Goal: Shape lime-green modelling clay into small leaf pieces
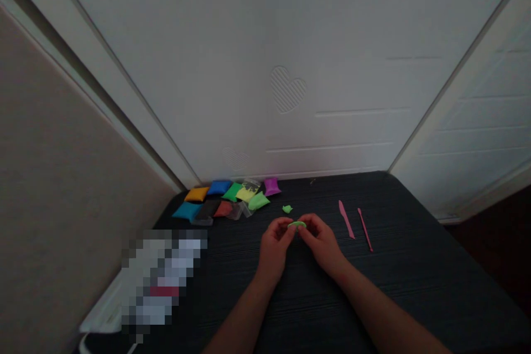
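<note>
Between my two hands, over the middle of the table, is a flattened piece of light green modelling clay (297, 224). My left hand (274, 240) pinches its left side with thumb and fingers. On the other side my right hand (318, 238) grips it the same way, the thumbs close together. Just beyond my fingers a small torn lump of light green clay (287, 209) lies on the table. A pink plastic modelling knife (346, 219) and a thin pink modelling stick (365, 229) rest to the right of my right hand.
Several small packets of coloured clay lie at the back left, among them an orange packet (196, 194), a blue packet (219, 187) and a purple packet (272, 186). A blurred-out device or sheet (166, 276) with a white cable sits at the left. A white panelled door (232, 94) rises behind the dark table (398, 298).
</note>
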A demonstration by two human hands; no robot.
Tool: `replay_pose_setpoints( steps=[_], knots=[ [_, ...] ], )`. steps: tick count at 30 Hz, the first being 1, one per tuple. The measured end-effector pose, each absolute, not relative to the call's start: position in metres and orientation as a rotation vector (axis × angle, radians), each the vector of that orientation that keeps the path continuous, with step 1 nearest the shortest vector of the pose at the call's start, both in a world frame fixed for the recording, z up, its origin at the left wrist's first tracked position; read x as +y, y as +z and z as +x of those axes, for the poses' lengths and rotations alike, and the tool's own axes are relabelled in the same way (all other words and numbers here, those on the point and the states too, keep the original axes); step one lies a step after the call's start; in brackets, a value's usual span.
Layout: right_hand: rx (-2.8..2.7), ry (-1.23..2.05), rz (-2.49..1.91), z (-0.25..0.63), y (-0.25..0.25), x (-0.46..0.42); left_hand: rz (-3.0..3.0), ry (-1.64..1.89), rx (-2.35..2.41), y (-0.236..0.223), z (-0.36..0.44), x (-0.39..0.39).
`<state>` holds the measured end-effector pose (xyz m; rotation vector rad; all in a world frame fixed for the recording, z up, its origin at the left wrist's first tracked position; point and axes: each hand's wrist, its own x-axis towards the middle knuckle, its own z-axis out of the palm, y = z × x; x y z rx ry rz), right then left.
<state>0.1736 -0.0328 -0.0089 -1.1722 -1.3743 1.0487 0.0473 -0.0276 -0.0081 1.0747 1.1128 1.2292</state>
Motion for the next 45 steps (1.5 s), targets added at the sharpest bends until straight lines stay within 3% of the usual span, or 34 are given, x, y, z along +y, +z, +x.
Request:
replay_pose_setpoints(
  steps=[13,26,37,45],
  knots=[
    [-1.225,1.19,-1.106,0.172,-0.005,-0.033,1.156,1.152,1.081,-0.005,0.046,-0.029],
    [-1.467,1.001,-1.203,0.17,-0.001,-0.04,1.227,1.152,1.145,-0.003,0.045,-0.027],
    [-1.6,0.723,-1.228,0.172,0.002,-0.037,1.736,1.266,1.347,-0.001,0.043,-0.033],
    [-1.616,0.701,-1.216,0.173,0.003,-0.039,1.825,1.274,1.377,-0.001,0.042,-0.036]
  ],
)
